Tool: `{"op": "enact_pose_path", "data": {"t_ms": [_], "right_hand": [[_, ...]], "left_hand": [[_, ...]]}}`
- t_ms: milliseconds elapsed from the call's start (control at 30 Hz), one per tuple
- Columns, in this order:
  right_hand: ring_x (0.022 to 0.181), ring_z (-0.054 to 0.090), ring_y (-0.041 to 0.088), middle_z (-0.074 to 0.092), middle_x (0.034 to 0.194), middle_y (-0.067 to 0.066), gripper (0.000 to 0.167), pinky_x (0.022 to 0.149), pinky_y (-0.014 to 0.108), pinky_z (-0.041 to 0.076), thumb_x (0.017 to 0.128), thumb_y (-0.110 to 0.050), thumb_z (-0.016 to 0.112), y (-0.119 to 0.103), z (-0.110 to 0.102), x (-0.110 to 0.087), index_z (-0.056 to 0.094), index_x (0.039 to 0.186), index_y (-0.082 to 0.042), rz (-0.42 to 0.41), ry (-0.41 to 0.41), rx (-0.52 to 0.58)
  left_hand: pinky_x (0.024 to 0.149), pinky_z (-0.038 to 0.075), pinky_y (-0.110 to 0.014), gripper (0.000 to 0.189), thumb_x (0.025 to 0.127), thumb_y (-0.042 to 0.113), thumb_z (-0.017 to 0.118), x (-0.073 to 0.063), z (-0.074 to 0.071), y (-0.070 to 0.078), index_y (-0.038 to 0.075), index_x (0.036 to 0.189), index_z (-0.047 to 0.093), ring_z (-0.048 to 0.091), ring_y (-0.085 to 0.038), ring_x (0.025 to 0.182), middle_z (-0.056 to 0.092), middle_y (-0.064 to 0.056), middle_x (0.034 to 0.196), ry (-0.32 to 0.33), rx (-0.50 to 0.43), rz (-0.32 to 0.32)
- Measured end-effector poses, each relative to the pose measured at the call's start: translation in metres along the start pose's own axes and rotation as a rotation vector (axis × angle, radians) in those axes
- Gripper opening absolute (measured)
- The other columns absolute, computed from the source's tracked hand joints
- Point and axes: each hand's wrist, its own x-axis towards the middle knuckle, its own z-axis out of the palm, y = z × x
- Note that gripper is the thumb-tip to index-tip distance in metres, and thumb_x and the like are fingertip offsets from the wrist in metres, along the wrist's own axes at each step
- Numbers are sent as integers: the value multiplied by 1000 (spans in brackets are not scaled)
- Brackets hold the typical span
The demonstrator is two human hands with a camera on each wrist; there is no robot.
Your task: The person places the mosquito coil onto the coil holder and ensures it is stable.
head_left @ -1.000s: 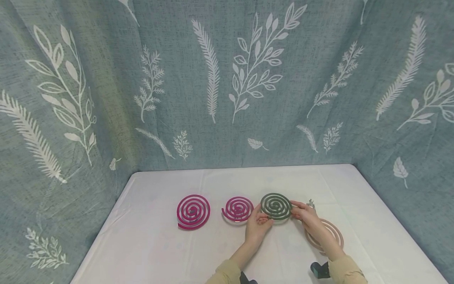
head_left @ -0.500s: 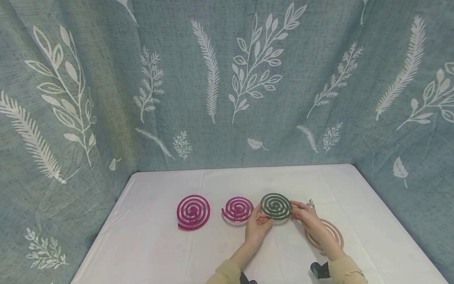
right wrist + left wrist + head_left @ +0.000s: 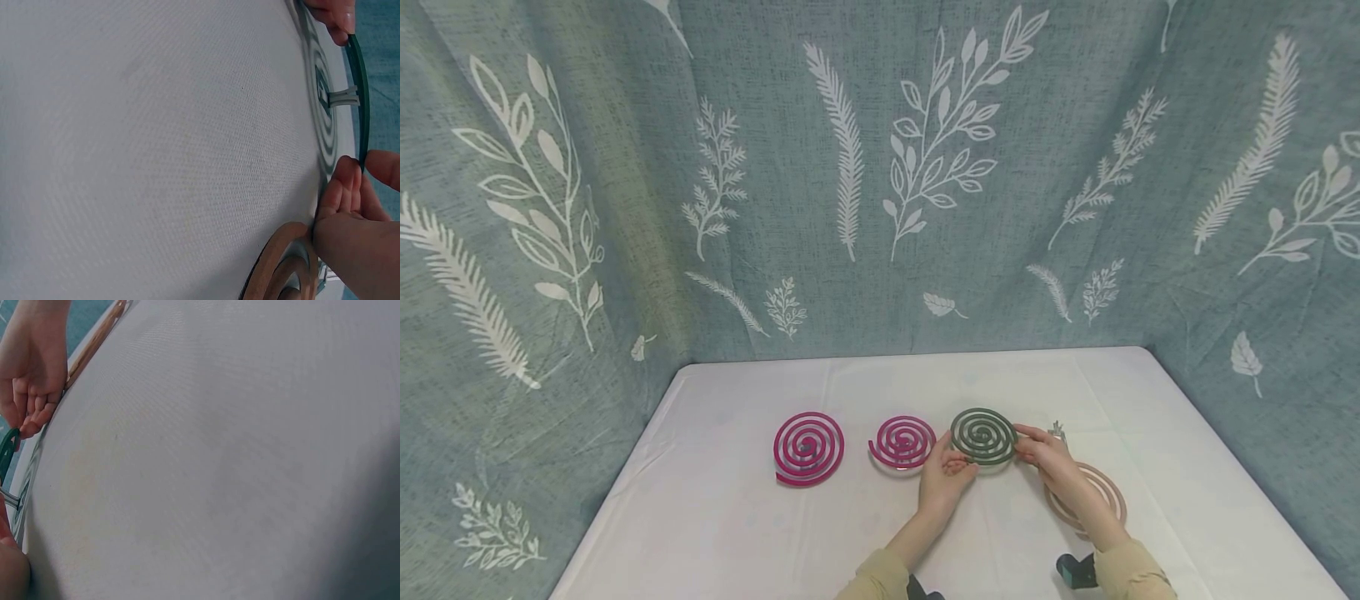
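Observation:
A green mosquito coil (image 3: 984,436) is held level between both hands, by its opposite edges. My left hand (image 3: 943,483) pinches its near left edge, and my right hand (image 3: 1051,458) pinches the right edge with thumb and fingers. In the right wrist view a small metal stand (image 3: 344,97) rises from the table to the coil's middle, keeping the coil raised over its shadow. Just left of my left hand is a magenta coil (image 3: 904,442), also raised. Most of the left hand lies outside the left wrist view.
Another magenta coil (image 3: 808,448) sits further left. Below my right forearm lies a brown coil (image 3: 1112,493), partly hidden, with a small metal stand (image 3: 1057,431) beyond it. A white cloth covers the table (image 3: 737,517); a patterned blue-green curtain (image 3: 880,317) hangs behind.

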Motion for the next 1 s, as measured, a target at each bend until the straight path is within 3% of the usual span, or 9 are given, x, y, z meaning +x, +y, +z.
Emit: {"op": "enact_pose_path", "data": {"t_ms": [300, 600, 667, 800, 900, 1000], "right_hand": [[105, 55, 16, 50, 135, 22, 54, 101, 40, 42, 91, -13, 51, -2, 1, -2, 38, 140, 4, 8, -1, 5], [104, 55, 15, 52, 134, 21, 53, 99, 37, 43, 90, -13, 51, -1, 1, -1, 39, 139, 3, 2, -1, 4], [104, 55, 16, 52, 134, 21, 53, 99, 38, 43, 90, -13, 51, -1, 1, -1, 39, 139, 3, 8, 1, 1], [104, 55, 16, 51, 134, 22, 54, 99, 38, 43, 90, -12, 50, 0, 1, -2, 39, 140, 4, 10, -1, -1], [103, 55, 15, 51, 134, 22, 54, 99, 37, 43, 90, -12, 50, 0, 1, -1, 38, 140, 4, 11, 2, 4], [101, 55, 13, 51, 134, 21, 53, 100, 38, 43, 90, -12, 51, 0, 1, -1, 39, 140, 4, 17, 4, 9]], "left_hand": [[71, 49, -13, 68, 77, 2, 72, -2, -1, 1, -4, 138, 41, 57, -5, 78, 66, -9, 92, -3, 17, 6], [71, 50, -13, 68, 77, 2, 72, -3, -2, 1, -5, 137, 41, 56, -3, 77, 66, -10, 92, -6, 9, 7], [72, 50, -14, 68, 77, 3, 72, -3, -3, 1, -5, 137, 41, 56, -3, 77, 67, -11, 93, -10, -4, 23], [70, 52, -17, 65, 79, 8, 72, -5, -5, -1, -7, 135, 42, 56, -1, 75, 66, -8, 89, -19, -22, 135], [69, 52, -18, 65, 79, 10, 72, -6, -5, -2, -8, 134, 42, 56, 0, 74, 66, -5, 87, -20, -21, 173], [70, 51, -16, 66, 78, 8, 72, -4, -4, -3, -7, 136, 42, 56, -1, 75, 66, -7, 89, -12, -14, 115]]}}
